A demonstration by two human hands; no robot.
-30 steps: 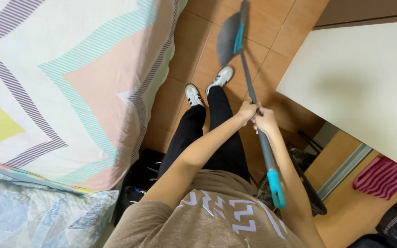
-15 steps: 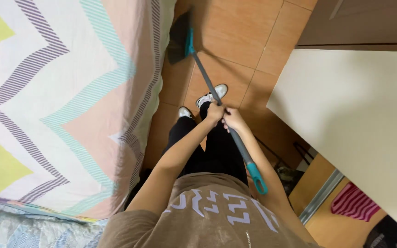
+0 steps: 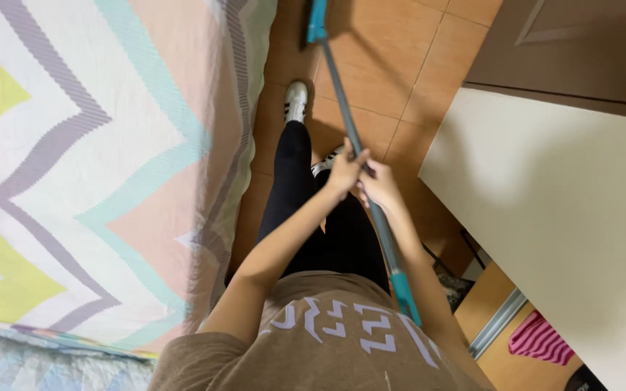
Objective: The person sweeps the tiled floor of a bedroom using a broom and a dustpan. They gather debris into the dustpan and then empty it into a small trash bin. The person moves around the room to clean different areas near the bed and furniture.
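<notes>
The left hand [image 3: 345, 170] and right hand [image 3: 380, 185] were both closed around the grey shaft of a broom [image 3: 360, 170], side by side and touching, about midway along it. The shaft ran from a teal end grip near the person's brown shirt [image 3: 327, 340] up to a teal collar at the frame's top, above the orange tiled floor [image 3: 393, 65]; its head lay out of view. It looked light, stiff and smooth, best gripped mid-shaft. A zigzag-patterned bedspread [image 3: 96, 166] lay to the left, a white tabletop [image 3: 566, 217] to the right.

left hand [image 3: 345, 170], right hand [image 3: 378, 185] clasp broom handle [image 3: 342, 108] | bed [image 3: 96, 181] left | white table [image 3: 566, 232] right
</notes>
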